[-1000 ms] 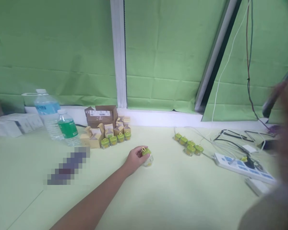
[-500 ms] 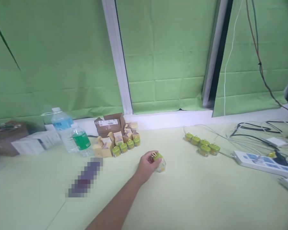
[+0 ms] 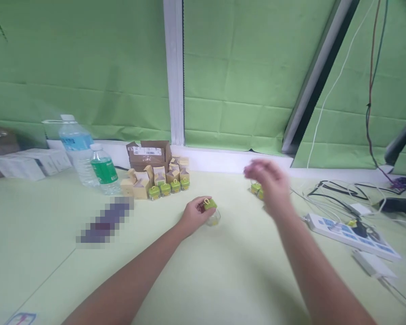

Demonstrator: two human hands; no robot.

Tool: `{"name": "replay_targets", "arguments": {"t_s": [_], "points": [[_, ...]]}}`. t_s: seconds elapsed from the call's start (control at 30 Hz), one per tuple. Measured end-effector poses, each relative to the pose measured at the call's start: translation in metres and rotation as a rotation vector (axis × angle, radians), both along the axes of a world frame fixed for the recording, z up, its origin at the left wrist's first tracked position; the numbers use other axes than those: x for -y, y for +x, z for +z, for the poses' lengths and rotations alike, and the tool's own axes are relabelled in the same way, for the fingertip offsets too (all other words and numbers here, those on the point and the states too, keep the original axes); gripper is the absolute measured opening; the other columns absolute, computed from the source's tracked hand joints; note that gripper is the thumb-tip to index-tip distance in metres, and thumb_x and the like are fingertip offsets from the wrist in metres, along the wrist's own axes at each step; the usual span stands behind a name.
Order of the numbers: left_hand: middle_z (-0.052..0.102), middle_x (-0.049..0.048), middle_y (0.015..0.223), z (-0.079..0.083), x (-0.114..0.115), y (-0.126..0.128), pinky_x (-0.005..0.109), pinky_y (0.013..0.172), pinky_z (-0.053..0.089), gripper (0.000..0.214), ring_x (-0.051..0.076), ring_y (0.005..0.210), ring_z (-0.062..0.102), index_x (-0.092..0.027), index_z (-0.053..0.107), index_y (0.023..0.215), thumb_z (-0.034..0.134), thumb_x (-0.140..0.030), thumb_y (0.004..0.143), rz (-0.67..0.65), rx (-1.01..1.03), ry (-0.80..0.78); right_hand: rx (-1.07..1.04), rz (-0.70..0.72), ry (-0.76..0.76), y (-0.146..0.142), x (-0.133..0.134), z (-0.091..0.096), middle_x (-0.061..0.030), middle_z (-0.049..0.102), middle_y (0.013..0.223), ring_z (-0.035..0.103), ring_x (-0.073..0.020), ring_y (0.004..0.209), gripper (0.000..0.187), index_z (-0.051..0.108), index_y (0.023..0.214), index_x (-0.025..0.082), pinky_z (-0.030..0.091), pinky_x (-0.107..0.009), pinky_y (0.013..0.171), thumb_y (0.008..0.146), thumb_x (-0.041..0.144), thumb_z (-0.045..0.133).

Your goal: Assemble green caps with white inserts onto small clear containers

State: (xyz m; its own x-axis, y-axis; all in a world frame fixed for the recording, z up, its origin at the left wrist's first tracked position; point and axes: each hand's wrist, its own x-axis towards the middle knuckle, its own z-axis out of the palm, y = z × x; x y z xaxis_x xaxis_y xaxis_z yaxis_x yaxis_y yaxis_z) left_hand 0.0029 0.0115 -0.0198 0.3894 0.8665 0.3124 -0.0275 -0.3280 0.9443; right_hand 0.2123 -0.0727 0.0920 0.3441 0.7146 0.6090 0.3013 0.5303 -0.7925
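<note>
My left hand (image 3: pixel 196 215) is closed around a small clear container with a green lid and a cream loop on top (image 3: pixel 211 212), on the table at the middle. My right hand (image 3: pixel 269 183) is raised over the right side of the table, its fingers smeared by motion. Partly behind it are more green-lidded containers (image 3: pixel 256 188); the rest of that group is hidden. A row of the same containers (image 3: pixel 165 188) stands left of my left hand, before several small opened cardboard boxes (image 3: pixel 141 186).
At the back left stand a large water bottle (image 3: pixel 77 144), a green-labelled bottle (image 3: pixel 104 170), white boxes (image 3: pixel 30 163) and a brown carton (image 3: pixel 149 154). A pixelated dark object (image 3: pixel 105 221) lies in front. To the right are a power strip (image 3: pixel 348 237), an adapter (image 3: pixel 374 264) and tangled cables (image 3: pixel 338 189).
My right hand has come into view from the right and covers part of the right container group. My left hand keeps its hold on the container. The camera view has shifted.
</note>
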Motion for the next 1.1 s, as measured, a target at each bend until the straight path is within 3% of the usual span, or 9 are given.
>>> {"name": "replay_targets", "arguments": {"t_s": [0.1, 0.17, 0.27, 0.4, 0.67, 0.87, 1.1], "points": [[0.071, 0.0105, 0.101, 0.002, 0.000, 0.000, 0.034, 0.083, 0.052, 0.050, 0.022, 0.089, 0.065, -0.014, 0.068, 0.112, 0.081, -0.037, 0.070, -0.009, -0.031, 0.020, 0.066, 0.024, -0.224, -0.007, -0.019, -0.050, -0.0078, 0.071, 0.095, 0.066, -0.0200, 0.091, 0.023, 0.065, 0.098, 0.018, 0.053, -0.038, 0.083, 0.087, 0.037, 0.057], [0.071, 0.0099, 0.100, 0.003, 0.001, 0.001, 0.034, 0.082, 0.052, 0.047, 0.022, 0.088, 0.064, -0.015, 0.070, 0.110, 0.080, -0.038, 0.070, -0.009, -0.041, 0.040, 0.192, 0.184, -0.456, -0.008, -0.026, -0.085, -0.0072, 0.072, 0.104, 0.066, -0.0212, 0.097, 0.027, 0.065, 0.106, 0.020, 0.052, -0.040, 0.088, 0.081, 0.030, 0.059], [0.071, 0.0095, 0.100, 0.006, 0.002, 0.000, 0.032, 0.080, 0.051, 0.046, 0.021, 0.087, 0.064, -0.015, 0.071, 0.107, 0.080, -0.039, 0.070, -0.035, -0.035, 0.038, 0.235, 0.322, -0.541, -0.008, -0.027, -0.112, -0.0074, 0.069, 0.116, 0.063, -0.0215, 0.110, 0.042, 0.062, 0.116, 0.021, 0.048, -0.041, 0.098, 0.075, 0.020, 0.057], [0.071, 0.0086, 0.096, 0.009, 0.005, 0.000, 0.031, 0.075, 0.051, 0.044, 0.020, 0.083, 0.063, -0.015, 0.071, 0.107, 0.079, -0.039, 0.071, -0.066, -0.038, 0.023, 0.317, 0.375, -0.507, -0.015, -0.022, -0.110, -0.0085, 0.063, 0.128, 0.058, -0.0232, 0.120, 0.064, 0.054, 0.131, 0.023, 0.043, -0.042, 0.105, 0.070, 0.023, 0.071], [0.067, 0.0072, 0.095, 0.014, 0.006, -0.004, 0.029, 0.068, 0.047, 0.035, 0.017, 0.076, 0.058, -0.018, 0.075, 0.103, 0.076, -0.031, 0.070, -0.032, -0.193, 0.175, 0.396, 0.418, -0.482, -0.022, -0.022, -0.106, -0.0053, 0.070, 0.115, 0.063, -0.0228, 0.109, 0.041, 0.066, 0.113, 0.021, 0.047, -0.039, 0.099, 0.074, 0.031, 0.073], [0.067, 0.0079, 0.099, 0.017, 0.009, -0.006, 0.030, 0.071, 0.049, 0.036, 0.020, 0.081, 0.061, -0.020, 0.075, 0.103, 0.075, -0.028, 0.068, -0.090, -0.220, 0.202, 0.364, 0.480, -0.409, -0.025, -0.021, -0.104, -0.0048, 0.067, 0.121, 0.061, -0.0217, 0.112, 0.049, 0.061, 0.121, 0.021, 0.046, -0.037, 0.100, 0.073, 0.026, 0.072], [0.064, 0.0051, 0.100, 0.021, 0.012, -0.009, 0.030, 0.075, 0.049, 0.035, 0.019, 0.084, 0.060, -0.023, 0.073, 0.105, 0.074, -0.031, 0.071, -0.130, -0.303, 0.233, 0.378, 0.442, -0.443, -0.027, -0.023, -0.107, -0.0042, 0.070, 0.111, 0.063, -0.0215, 0.102, 0.042, 0.064, 0.113, 0.021, 0.048, -0.034, 0.090, 0.074, 0.031, 0.074]]}}
